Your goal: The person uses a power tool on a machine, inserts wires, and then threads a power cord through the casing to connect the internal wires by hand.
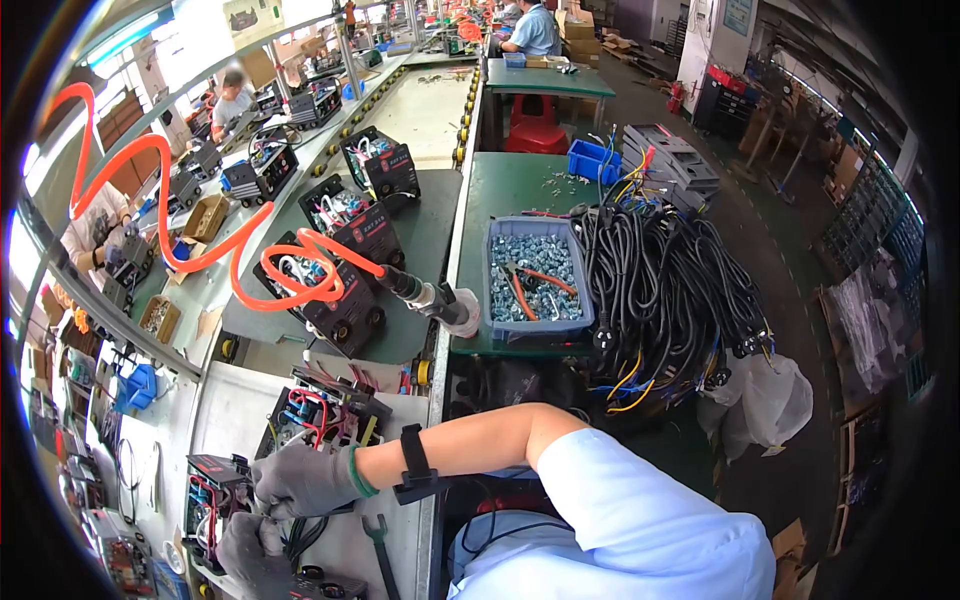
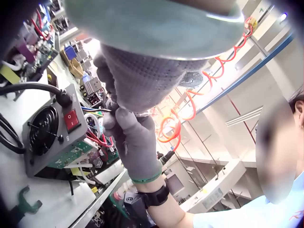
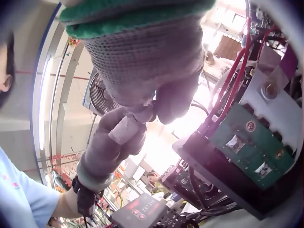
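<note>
Both hands wear grey knitted gloves, and their fingertips meet beside an open-cased electrical unit (image 1: 213, 510). My left hand (image 1: 250, 555) is nearer me, and my right hand (image 1: 305, 482) comes in from above it. In the left wrist view, thin wires (image 2: 99, 110) run from that unit, which has a fan and a red rocker switch (image 2: 71, 119), to the pinched fingertips. The fingers hide most of what they pinch. A small white piece (image 3: 124, 130) shows at the left hand's fingers in the right wrist view. A second open unit (image 1: 322, 412) stands just beyond the hands.
An open-ended wrench (image 1: 381, 556) lies right of the hands. Further along stand several units (image 1: 345, 300), below a coiled orange air hose (image 1: 240, 262) with a driver (image 1: 425, 297). On the green table (image 1: 515, 180) are a bin of screws (image 1: 500, 250), pliers (image 1: 520, 290) and black cables (image 1: 650, 290).
</note>
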`<state>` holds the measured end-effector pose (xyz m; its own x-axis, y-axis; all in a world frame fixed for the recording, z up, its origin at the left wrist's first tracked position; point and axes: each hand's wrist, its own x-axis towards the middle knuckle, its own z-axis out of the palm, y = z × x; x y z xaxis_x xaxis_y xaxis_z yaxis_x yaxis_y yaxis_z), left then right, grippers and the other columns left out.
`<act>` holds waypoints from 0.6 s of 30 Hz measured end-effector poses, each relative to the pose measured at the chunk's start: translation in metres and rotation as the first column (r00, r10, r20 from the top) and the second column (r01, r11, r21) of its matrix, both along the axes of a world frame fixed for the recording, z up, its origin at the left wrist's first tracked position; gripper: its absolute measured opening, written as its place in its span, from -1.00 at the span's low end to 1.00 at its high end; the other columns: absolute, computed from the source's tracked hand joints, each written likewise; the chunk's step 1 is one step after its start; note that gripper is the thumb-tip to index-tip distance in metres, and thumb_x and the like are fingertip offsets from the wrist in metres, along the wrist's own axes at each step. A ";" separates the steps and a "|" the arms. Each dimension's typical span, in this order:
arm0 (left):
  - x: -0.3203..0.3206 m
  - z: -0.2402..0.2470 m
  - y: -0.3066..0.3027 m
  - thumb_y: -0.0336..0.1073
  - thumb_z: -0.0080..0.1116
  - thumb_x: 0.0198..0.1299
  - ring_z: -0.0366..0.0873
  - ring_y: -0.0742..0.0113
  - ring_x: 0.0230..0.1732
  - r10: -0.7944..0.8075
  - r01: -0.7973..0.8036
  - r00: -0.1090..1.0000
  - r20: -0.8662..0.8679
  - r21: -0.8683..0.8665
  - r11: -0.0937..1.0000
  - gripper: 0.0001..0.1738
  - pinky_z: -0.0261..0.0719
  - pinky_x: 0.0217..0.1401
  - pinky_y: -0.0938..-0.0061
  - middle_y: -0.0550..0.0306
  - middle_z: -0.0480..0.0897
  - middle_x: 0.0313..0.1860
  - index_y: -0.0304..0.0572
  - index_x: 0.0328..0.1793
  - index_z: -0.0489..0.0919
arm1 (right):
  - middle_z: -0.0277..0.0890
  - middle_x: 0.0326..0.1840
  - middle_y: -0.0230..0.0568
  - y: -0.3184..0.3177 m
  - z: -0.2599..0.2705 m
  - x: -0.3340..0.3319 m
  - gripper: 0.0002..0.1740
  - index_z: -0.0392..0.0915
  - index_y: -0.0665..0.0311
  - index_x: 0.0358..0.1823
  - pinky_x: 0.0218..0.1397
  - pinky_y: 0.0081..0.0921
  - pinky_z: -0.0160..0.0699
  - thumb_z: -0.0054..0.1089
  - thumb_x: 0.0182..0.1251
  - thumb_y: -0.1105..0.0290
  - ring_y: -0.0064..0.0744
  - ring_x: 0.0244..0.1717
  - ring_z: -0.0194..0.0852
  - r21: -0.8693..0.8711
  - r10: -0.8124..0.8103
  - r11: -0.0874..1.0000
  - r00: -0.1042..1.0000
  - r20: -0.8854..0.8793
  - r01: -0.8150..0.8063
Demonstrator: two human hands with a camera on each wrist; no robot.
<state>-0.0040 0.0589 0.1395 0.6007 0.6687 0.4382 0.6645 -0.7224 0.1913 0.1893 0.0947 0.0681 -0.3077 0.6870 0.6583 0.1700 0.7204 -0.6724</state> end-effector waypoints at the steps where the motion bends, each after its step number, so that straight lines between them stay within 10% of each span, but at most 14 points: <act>1: -0.001 -0.001 -0.004 -0.24 0.19 0.33 0.47 0.06 -0.43 0.019 -0.016 1.000 0.021 -0.140 0.990 -0.80 0.45 -0.30 0.27 0.02 0.53 -0.51 -0.18 -0.31 0.56 | 0.58 -0.33 -0.11 -0.002 0.001 0.003 -0.86 0.68 0.19 -0.36 -0.17 -0.17 0.60 0.34 0.03 0.34 -0.04 -0.23 0.62 0.014 0.007 1.000 0.991 0.131 -0.009; 3: -0.005 -0.007 -0.005 -0.19 0.16 0.38 0.42 0.12 -0.44 0.036 0.012 0.993 0.109 -0.413 0.911 -0.75 0.44 -0.27 0.24 0.02 0.52 -0.50 -0.21 -0.29 0.55 | 0.59 -0.33 -0.16 0.001 0.000 0.007 -0.84 0.65 0.14 -0.42 -0.22 -0.15 0.62 0.32 0.05 0.23 -0.07 -0.26 0.64 0.105 -0.023 0.994 0.942 0.334 -0.013; 6: -0.020 -0.031 0.003 -0.14 0.14 0.41 0.39 0.18 -0.44 0.193 -0.119 0.964 0.183 -0.351 0.929 -0.68 0.43 -0.27 0.27 0.11 0.50 -0.51 -0.25 -0.30 0.54 | 0.53 -0.37 -0.20 0.020 0.005 0.016 -0.86 0.61 0.13 -0.47 -0.36 -0.17 0.60 0.31 0.05 0.25 -0.11 -0.41 0.63 0.329 -0.163 0.944 0.849 0.502 -0.013; 11: -0.038 -0.029 0.019 -0.03 0.11 0.45 0.39 0.22 -0.34 0.293 -0.168 0.955 -0.038 -0.885 0.435 -0.63 0.43 -0.16 0.24 0.02 0.56 -0.37 -0.24 -0.13 0.61 | 0.63 -0.40 -0.18 0.065 0.000 0.000 -0.90 0.69 0.07 -0.43 -0.30 -0.21 0.66 0.27 0.04 0.28 -0.10 -0.34 0.70 0.397 -0.313 0.917 0.694 0.649 0.042; 14: -0.021 -0.032 0.017 -0.09 0.05 0.40 0.52 0.40 -0.54 0.337 -0.088 0.940 0.041 -0.930 0.358 -0.67 0.43 -0.55 0.48 0.18 0.58 -0.46 -0.24 -0.21 0.51 | 0.67 -0.40 -0.19 0.072 0.008 -0.004 -0.87 0.72 0.06 -0.39 -0.26 -0.18 0.67 0.25 0.08 0.27 -0.09 -0.30 0.71 0.195 -0.169 0.980 0.618 0.768 0.026; 18: -0.009 -0.044 0.022 -0.07 0.09 0.41 0.47 0.51 -0.44 0.453 0.020 0.885 0.106 -0.981 0.191 -0.66 0.47 -0.43 0.53 0.24 0.54 -0.40 -0.19 0.05 0.56 | 0.69 -0.41 -0.22 0.072 0.031 0.014 -0.78 0.68 0.02 -0.16 -0.22 -0.16 0.67 0.23 0.16 0.23 -0.06 -0.36 0.69 0.055 0.030 0.991 0.599 0.800 -0.123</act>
<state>-0.0127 0.0811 0.0953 0.3415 0.7812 -0.5226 0.4846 0.3301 0.8101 0.2036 0.1665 0.0994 -0.7896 0.5851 0.1851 0.5452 0.8073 -0.2260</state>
